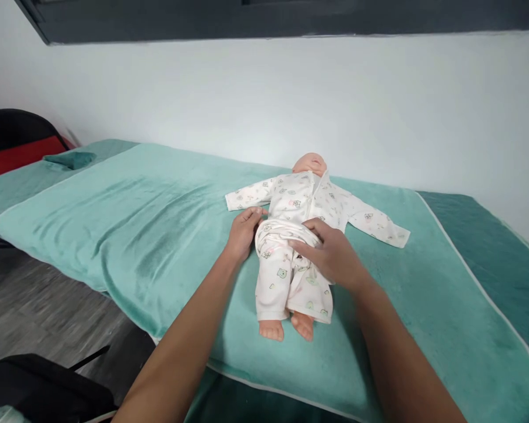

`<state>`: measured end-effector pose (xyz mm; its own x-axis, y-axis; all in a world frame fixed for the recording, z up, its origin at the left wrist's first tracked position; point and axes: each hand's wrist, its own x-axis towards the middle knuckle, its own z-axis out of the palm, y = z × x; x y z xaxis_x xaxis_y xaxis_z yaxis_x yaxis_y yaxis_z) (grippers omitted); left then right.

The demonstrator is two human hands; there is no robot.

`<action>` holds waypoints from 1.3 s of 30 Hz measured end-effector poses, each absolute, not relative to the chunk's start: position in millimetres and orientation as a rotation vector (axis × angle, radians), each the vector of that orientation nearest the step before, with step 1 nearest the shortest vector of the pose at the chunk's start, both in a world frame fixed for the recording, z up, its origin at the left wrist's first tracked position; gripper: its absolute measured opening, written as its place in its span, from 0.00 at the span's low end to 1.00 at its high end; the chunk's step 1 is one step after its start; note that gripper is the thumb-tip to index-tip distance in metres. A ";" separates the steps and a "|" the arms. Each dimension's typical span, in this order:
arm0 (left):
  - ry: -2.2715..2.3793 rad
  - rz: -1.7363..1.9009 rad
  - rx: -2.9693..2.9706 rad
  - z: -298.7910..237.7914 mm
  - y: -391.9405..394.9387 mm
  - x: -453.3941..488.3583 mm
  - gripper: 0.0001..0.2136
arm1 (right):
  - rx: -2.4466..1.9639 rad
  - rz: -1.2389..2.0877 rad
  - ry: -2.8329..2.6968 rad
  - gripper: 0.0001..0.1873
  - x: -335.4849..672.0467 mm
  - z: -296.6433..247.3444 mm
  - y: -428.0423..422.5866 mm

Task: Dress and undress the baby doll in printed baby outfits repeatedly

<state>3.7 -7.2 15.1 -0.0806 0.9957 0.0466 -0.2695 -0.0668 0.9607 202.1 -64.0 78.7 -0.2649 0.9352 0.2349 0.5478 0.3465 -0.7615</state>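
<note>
A baby doll (315,161) lies on its back, head toward the wall and bare feet toward me. It wears a white printed top (291,194) with both sleeves spread, and matching trousers (273,282) bunched at the waist. My left hand (244,230) is at the doll's waist on the left side, its fingers pinched together against the clothing edge; what they hold is hidden. On the other side, my right hand (332,249) is closed on the gathered waistband of the trousers, thumb over the front and fingers along the upper edge.
A green velvety cover (158,217) with wrinkles spreads over the bed beneath the doll. The white wall (180,94) stands close behind. A black and red chair back (22,144) is at far left, and a black seat (44,388) is at lower left.
</note>
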 end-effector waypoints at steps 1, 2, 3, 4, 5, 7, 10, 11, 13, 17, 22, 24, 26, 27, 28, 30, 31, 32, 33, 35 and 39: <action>1.003 1.405 1.019 15.6 -8.0 3.5 0.14 | -1.239 0.789 -1.887 0.13 207.0 79.3 -65.2; 0.986 1.394 1.038 16.3 -9.1 3.7 0.12 | -1.204 0.825 -1.818 0.14 211.5 79.2 -65.9; 0.977 1.391 1.059 17.2 -10.5 4.2 0.11 | -1.193 0.815 -1.732 0.14 215.4 78.4 -65.9; 0.974 1.398 1.079 18.2 -11.9 4.6 0.10 | -1.207 0.751 -1.647 0.13 218.6 77.1 -65.2; 0.972 1.403 1.101 19.3 -13.2 4.8 0.10 | -1.235 0.643 -1.584 0.12 221.1 75.5 -63.8; 0.960 1.377 1.175 21.7 -15.7 3.8 0.11 | -1.296 0.361 -1.574 0.11 224.4 71.5 -59.5; 0.897 1.271 1.322 24.6 -19.2 -0.5 0.18 | -1.335 0.060 -1.801 0.13 225.5 66.2 -53.4; 0.874 1.237 1.366 25.1 -20.4 -2.0 0.19 | -1.352 0.029 -1.882 0.14 225.0 64.9 -52.4; 0.853 1.204 1.441 25.2 -22.6 -3.5 0.20 | -1.406 0.027 -1.981 0.13 222.8 63.1 -52.5; 0.963 1.295 1.604 21.0 -22.6 -0.2 0.16 | -1.494 -0.061 -1.957 0.09 216.5 59.2 -55.8; 1.063 1.454 1.954 15.7 -7.4 1.9 0.10 | -1.429 -0.190 -1.836 0.04 215.1 52.0 -53.3; 1.074 1.440 2.149 17.1 0.4 1.4 0.12 | -1.437 -0.152 -1.760 0.06 216.3 50.3 -51.2; 1.091 1.436 2.312 20.1 6.5 2.4 0.14 | -1.455 -0.094 -1.677 0.06 216.6 49.2 -49.6; 1.097 1.433 2.370 21.7 8.7 3.7 0.14 | -1.458 -0.061 -1.635 0.07 216.2 48.6 -48.9; 1.103 1.433 2.399 23.0 10.3 5.5 0.14 | -1.453 -0.023 -1.591 0.07 215.5 48.0 -48.2; 1.116 1.452 2.345 24.3 12.2 9.5 0.11 | -1.421 0.105 -1.487 0.09 214.0 46.7 -46.4; 1.142 1.487 2.247 24.2 12.8 11.2 0.10 | -1.396 0.185 -1.416 0.10 213.8 46.1 -45.2; 1.175 1.543 2.107 23.7 13.4 12.1 0.08 | -1.372 0.261 -1.335 0.11 214.6 45.5 -43.9; 1.209 1.613 1.940 22.7 14.0 12.1 0.07 | -1.352 0.322 -1.246 0.12 216.6 45.0 -42.5; 1.254 1.747 1.599 19.8 15.7 8.2 0.10 | -1.328 0.386 -1.068 0.14 225.5 44.0 -40.4; 1.232 1.802 1.122 12.7 18.7 -15.6 0.17 | -1.371 0.374 -0.833 0.17 262.5 41.5 -45.5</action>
